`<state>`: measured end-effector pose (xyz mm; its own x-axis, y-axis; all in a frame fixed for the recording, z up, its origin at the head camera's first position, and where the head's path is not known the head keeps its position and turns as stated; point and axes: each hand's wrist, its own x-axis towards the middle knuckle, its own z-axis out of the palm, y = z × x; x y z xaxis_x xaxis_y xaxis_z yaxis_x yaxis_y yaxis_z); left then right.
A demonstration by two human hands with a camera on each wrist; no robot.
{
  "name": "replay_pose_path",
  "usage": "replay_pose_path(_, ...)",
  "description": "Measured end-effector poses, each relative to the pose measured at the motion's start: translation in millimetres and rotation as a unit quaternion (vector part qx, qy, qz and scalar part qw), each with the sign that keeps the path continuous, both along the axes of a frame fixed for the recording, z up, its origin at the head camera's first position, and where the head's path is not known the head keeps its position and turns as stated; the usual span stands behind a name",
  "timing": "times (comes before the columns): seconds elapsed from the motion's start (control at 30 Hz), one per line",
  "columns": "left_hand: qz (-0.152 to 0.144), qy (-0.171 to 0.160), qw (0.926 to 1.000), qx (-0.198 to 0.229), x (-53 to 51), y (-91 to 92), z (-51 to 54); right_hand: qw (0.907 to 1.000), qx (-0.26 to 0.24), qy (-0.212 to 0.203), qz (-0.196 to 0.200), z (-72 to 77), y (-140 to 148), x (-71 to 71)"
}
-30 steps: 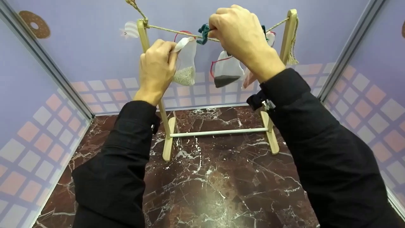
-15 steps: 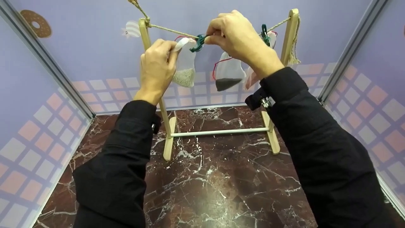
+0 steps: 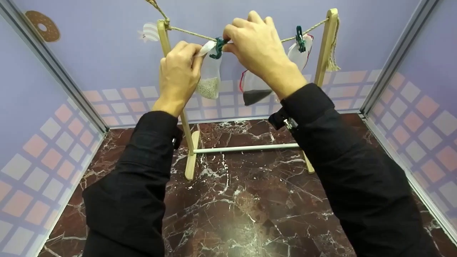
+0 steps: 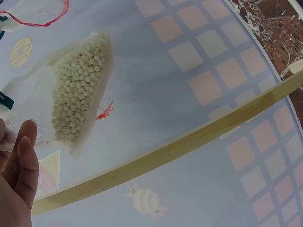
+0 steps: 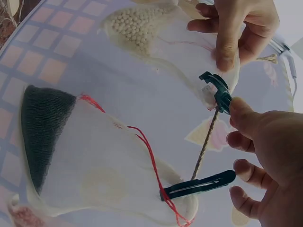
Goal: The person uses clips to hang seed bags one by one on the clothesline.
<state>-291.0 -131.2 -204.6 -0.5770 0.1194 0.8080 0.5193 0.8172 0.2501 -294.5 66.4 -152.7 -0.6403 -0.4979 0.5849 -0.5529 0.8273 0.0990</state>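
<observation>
My left hand (image 3: 178, 73) pinches the top edge of a white mesh drawstring bag (image 3: 210, 69) with pale round beads (image 4: 78, 90) in its bottom. This bag hangs at the rope (image 3: 192, 34). With thumb and fingers, my right hand (image 3: 255, 46) pinches the handle end of a dark green clip (image 5: 220, 90). The clip sits at the bag's top corner, by the rope; how fully its jaws close there cannot be told. Below my right hand hangs a second mesh bag with dark fill (image 5: 47, 127), held on the rope by another green clip (image 5: 199, 184).
A wooden stand holds the rope between its left post (image 3: 164, 37) and right post (image 3: 326, 46). Near the right post hangs another mesh bag (image 3: 294, 55) under a green clip (image 3: 300, 39). A white crossbar (image 3: 246, 148) runs low above the dark marble-patterned surface (image 3: 232, 200). Patterned panels stand around.
My right hand has carried the green clip left and down along the rope to the bag's top corner. My left hand has stayed almost still, pinching the bag.
</observation>
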Motion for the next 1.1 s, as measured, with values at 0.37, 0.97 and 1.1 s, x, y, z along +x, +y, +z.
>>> replay_pose_path(0.37, 0.040, -0.014, 0.9990, 0.012, 1.3, -7.7, -2.1, 0.9982, -0.001, -0.056, 0.023, -16.3, 2, 0.6)
replay_pose_path(0.97, 0.047, -0.070, 0.9961, 0.027, 13.8, -32.6, -19.1, 0.9894, -0.129, 0.001, 0.067, -48.6, 46, 22.3)
replay_pose_path(1.1, 0.039, -0.057, 0.9967, 0.044, 15.5, -41.3, -28.5, 0.9842, -0.148, 0.011, 0.096, -63.3, 65, 30.2)
